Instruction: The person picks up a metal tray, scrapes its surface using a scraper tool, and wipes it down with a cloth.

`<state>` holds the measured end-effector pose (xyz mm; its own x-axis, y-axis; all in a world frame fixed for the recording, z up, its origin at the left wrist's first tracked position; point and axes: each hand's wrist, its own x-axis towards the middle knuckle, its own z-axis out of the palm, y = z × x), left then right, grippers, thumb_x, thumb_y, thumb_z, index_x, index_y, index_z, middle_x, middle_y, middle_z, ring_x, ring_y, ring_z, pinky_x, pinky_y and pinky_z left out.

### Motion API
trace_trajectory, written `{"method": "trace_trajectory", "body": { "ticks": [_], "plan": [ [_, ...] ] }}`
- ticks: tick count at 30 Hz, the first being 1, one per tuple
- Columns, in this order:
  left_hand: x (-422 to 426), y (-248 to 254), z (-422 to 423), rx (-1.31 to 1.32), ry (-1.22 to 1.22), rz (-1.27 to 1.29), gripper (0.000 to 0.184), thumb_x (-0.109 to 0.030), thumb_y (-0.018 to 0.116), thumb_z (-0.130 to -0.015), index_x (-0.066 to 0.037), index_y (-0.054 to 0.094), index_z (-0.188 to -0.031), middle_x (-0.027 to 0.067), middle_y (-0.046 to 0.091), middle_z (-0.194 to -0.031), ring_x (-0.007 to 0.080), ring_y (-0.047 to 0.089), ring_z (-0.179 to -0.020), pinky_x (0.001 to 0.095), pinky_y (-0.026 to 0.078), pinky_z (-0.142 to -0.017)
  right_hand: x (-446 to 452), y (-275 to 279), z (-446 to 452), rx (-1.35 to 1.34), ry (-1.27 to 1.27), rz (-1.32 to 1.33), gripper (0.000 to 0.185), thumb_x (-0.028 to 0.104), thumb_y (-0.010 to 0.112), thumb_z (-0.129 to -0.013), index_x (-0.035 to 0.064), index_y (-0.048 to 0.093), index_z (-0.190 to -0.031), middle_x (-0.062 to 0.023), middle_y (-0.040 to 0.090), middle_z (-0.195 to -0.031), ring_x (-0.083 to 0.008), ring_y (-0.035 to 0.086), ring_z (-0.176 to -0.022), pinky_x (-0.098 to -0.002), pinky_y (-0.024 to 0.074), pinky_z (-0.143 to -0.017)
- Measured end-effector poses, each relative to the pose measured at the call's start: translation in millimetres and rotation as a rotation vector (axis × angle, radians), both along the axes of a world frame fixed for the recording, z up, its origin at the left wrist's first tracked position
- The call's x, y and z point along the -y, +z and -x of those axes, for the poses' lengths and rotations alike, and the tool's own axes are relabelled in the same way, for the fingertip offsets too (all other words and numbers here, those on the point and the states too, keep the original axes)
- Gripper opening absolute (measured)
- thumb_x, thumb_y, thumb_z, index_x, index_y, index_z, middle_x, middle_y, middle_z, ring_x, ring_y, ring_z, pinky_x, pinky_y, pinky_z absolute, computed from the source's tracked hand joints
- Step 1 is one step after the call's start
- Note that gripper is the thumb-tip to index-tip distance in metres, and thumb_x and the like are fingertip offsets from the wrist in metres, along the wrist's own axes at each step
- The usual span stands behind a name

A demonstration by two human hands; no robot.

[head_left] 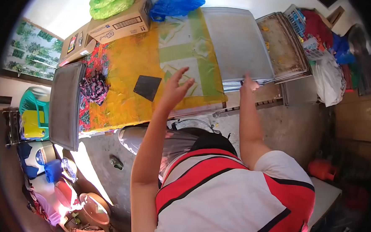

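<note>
My left hand is raised over the yellow-covered table, fingers apart and nothing in them. Left of it on the cover lies a dark, flat four-sided piece. My right hand is at the front edge of a stack of flat grey metal trays. Its fingers lie over the top tray's edge and appear to grip it; their undersides are hidden.
Brown, stained trays are stacked at the right. A cardboard box carries a green plastic bag; a blue bag lies beside it. Dark trays and a crumpled patterned cloth occupy the left end. Basins stand on the floor.
</note>
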<state>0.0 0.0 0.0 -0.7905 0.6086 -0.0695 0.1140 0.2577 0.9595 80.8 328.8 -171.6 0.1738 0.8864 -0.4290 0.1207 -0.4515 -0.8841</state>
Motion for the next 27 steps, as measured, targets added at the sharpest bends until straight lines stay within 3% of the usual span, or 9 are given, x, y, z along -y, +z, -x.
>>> {"method": "trace_trajectory", "body": {
  "ticks": [2,5,8,11,12,16,20,23,27],
  "plan": [
    [-5.2,-1.9,-7.6,0.084,-0.056,-0.015,0.055,-0.032,0.068,-0.089,-0.003,0.053,-0.134,0.0187,0.058,-0.131,0.0337,0.059,-0.116,0.0411,0.045,-0.098,2.8,-33.9,-3.8,-0.130,0.122,0.012,0.064,0.008,0.076,-0.073,-0.0001,0.038,-0.124,-0.0218,0.050,-0.125,-0.0380,0.060,-0.104,-0.0415,0.0536,-0.093],
    [-27.5,3.5,-25.0,0.096,-0.114,-0.058,0.054,-0.029,0.067,-0.090,0.000,0.053,-0.132,0.0192,0.059,-0.129,0.0316,0.061,-0.112,0.0391,0.048,-0.094,12.3,17.1,-13.4,-0.146,0.092,-0.046,0.062,0.008,0.075,-0.074,0.0001,0.038,-0.123,-0.0212,0.055,-0.118,-0.0338,0.062,-0.101,-0.0430,0.0538,-0.088],
    [-22.6,1.9,-26.5,0.167,-0.106,-0.135,0.051,-0.026,0.065,-0.093,-0.003,0.051,-0.135,0.0113,0.059,-0.129,0.0194,0.058,-0.113,0.0335,0.046,-0.093,-19.2,-17.6,-18.1,-0.105,0.099,-0.111,0.057,0.010,0.072,-0.078,0.0001,0.038,-0.123,-0.0193,0.056,-0.117,-0.0300,0.061,-0.101,-0.0440,0.0536,-0.082],
    [-6.0,19.9,-25.6,0.168,-0.034,-0.074,0.049,-0.029,0.063,-0.094,-0.002,0.053,-0.133,0.0096,0.060,-0.129,0.0167,0.061,-0.108,0.0297,0.047,-0.085,-23.6,38.5,-24.4,-0.568,0.097,-0.039,0.048,0.010,0.065,-0.085,-0.0011,0.038,-0.123,-0.0164,0.056,-0.117,-0.0289,0.061,-0.101,-0.0432,0.0529,-0.081],
    [-1.0,23.7,-25.9,0.186,-0.005,-0.079,0.048,-0.030,0.063,-0.094,-0.003,0.054,-0.133,0.0091,0.061,-0.127,0.0164,0.061,-0.106,0.0288,0.047,-0.083,-23.3,56.4,-24.0,-0.652,0.078,-0.025,0.040,0.008,0.059,-0.091,0.0005,0.037,-0.123,-0.0134,0.056,-0.117,-0.0290,0.060,-0.101,-0.0432,0.0528,-0.083],
    [9.4,33.3,-26.8,0.234,0.057,-0.093,0.046,-0.031,0.062,-0.094,-0.003,0.056,-0.131,0.0079,0.064,-0.122,0.0156,0.064,-0.099,0.0272,0.047,-0.079,-39.2,73.1,-19.9,-0.926,0.103,-0.114,0.033,0.006,0.058,-0.094,0.0065,0.037,-0.120,-0.0126,0.053,-0.120,-0.0289,0.057,-0.104,-0.0457,0.0524,-0.086],
    [15.6,41.5,-29.3,0.224,0.056,-0.107,0.045,-0.031,0.061,-0.095,-0.003,0.057,-0.129,0.0075,0.067,-0.116,0.0154,0.066,-0.095,0.0275,0.048,-0.077,-45.8,106.4,-24.7,-0.783,-0.031,-0.200,0.028,0.010,0.058,-0.095,0.0061,0.038,-0.114,-0.0133,0.053,-0.117,-0.0266,0.057,-0.102,-0.0450,0.0524,-0.085],
    [19.0,53.9,-33.1,0.205,0.089,-0.133,0.041,-0.029,0.062,-0.094,-0.003,0.059,-0.126,0.0046,0.069,-0.107,0.0102,0.064,-0.088,0.0240,0.046,-0.070,-50.7,126.9,-41.8,-0.754,-0.057,-0.244,0.026,0.012,0.059,-0.096,0.0057,0.039,-0.110,-0.0135,0.054,-0.114,-0.0264,0.058,-0.099,-0.0446,0.0532,-0.083],
    [31.4,57.5,-26.7,0.168,0.093,-0.108,0.043,-0.030,0.060,-0.096,-0.002,0.058,-0.128,0.0080,0.068,-0.114,0.0154,0.066,-0.093,0.0276,0.049,-0.076,-68.0,128.5,-78.4,-0.846,-0.028,-0.216,0.023,0.013,0.058,-0.096,0.0056,0.039,-0.107,-0.0155,0.055,-0.116,-0.0306,0.061,-0.100,-0.0478,0.0550,-0.088]
  ]
}}
